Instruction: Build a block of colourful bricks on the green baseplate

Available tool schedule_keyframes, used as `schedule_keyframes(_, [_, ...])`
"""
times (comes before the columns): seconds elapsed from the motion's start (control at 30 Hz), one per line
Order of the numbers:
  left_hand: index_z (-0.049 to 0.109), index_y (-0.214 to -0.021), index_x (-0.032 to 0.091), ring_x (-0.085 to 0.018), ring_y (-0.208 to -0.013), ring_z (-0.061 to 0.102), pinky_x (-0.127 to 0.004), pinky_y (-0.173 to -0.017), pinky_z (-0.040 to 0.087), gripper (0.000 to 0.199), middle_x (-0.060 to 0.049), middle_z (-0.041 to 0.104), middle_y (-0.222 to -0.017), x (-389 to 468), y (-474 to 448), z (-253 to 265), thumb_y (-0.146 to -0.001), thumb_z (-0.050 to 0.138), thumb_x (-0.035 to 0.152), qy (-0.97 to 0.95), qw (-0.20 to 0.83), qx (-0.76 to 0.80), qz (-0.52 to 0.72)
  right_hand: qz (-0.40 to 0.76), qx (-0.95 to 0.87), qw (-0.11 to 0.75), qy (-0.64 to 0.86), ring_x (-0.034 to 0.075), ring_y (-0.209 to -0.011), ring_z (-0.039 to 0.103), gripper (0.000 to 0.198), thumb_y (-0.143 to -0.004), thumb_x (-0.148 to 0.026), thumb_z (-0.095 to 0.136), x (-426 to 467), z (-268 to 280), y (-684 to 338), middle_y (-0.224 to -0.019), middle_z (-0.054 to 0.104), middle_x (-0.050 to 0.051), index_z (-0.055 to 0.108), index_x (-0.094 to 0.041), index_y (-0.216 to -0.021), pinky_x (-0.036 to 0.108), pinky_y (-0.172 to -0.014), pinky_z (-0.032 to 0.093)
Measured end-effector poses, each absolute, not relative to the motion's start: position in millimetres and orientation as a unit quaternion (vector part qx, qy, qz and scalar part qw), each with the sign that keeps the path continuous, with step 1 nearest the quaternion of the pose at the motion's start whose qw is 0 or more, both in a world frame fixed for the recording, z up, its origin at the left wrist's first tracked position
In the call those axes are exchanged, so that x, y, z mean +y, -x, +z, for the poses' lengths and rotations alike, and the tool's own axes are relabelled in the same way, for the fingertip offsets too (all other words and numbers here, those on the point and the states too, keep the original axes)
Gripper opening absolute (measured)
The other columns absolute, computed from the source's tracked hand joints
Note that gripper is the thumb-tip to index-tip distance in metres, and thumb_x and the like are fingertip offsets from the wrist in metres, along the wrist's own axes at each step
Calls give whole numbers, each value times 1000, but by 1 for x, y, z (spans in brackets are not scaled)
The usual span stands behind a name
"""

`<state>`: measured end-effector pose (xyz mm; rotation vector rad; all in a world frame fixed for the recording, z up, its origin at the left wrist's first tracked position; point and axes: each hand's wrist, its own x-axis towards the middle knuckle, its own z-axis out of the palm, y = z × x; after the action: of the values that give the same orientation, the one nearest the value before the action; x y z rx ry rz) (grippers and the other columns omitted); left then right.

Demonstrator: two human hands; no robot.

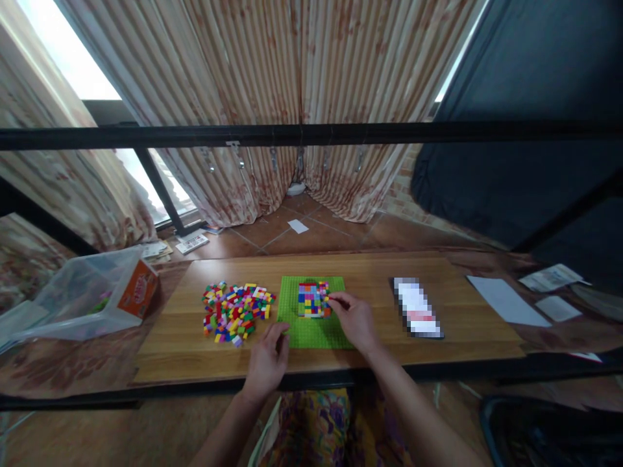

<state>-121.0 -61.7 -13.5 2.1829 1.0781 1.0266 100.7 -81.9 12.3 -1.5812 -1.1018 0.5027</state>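
Observation:
A bright green studded baseplate (311, 337) lies on the wooden tabletop in front of me. On it stands a low block of multicoloured building bricks (309, 301), mostly blue, red, purple and yellow, built up closely together. My right hand (355, 319) reaches in from the right, thumb and forefinger pinched at the block's right edge on a small brick mostly hidden by the fingertips. My left hand (267, 360) rests near the baseplate's front left corner, fingers curled and closed. Whatever lies at its fingertips is too small to name. A loose pile of small bricks (236, 311) spreads to its upper left.
A smartphone (418, 308) with a blurred screen lies on the tabletop to the right. A clear plastic tub (92, 292) with an orange label stands left of the board. A black bar (302, 134) crosses in front of the curtains. Papers (509, 300) lie at the right.

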Motion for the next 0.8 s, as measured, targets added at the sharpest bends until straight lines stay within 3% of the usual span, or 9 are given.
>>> schedule_keyframes(0.17, [61, -101, 19, -18, -90, 66, -30, -81, 55, 17, -7, 67, -95, -60, 122, -23, -91, 48, 17, -826, 203, 371, 373, 209, -482, 525, 669, 19, -77, 66, 18, -78, -35, 62, -71, 3, -105, -84, 73, 4, 74, -21, -82, 33, -75, 50])
schedule_keyframes(0.57, [61, -101, 19, -17, -89, 65, -29, -82, 55, 17, -7, 66, -96, -62, 118, -26, -92, 47, 16, -843, 156, 365, 362, 241, -392, 593, 660, 18, -71, 66, 13, -71, -32, 68, -61, -3, -95, -75, 72, 2, 68, -21, -75, 33, -71, 52])
schedule_keyframes(0.8, [61, -101, 19, -18, -90, 65, -30, -81, 55, 17, -7, 67, -96, -64, 117, -24, -92, 47, 16, -843, 150, 370, 361, 249, -364, 611, 658, 18, -68, 65, 25, -68, -39, 73, -68, -11, -97, -73, 70, 2, 66, -20, -83, 32, -67, 51])
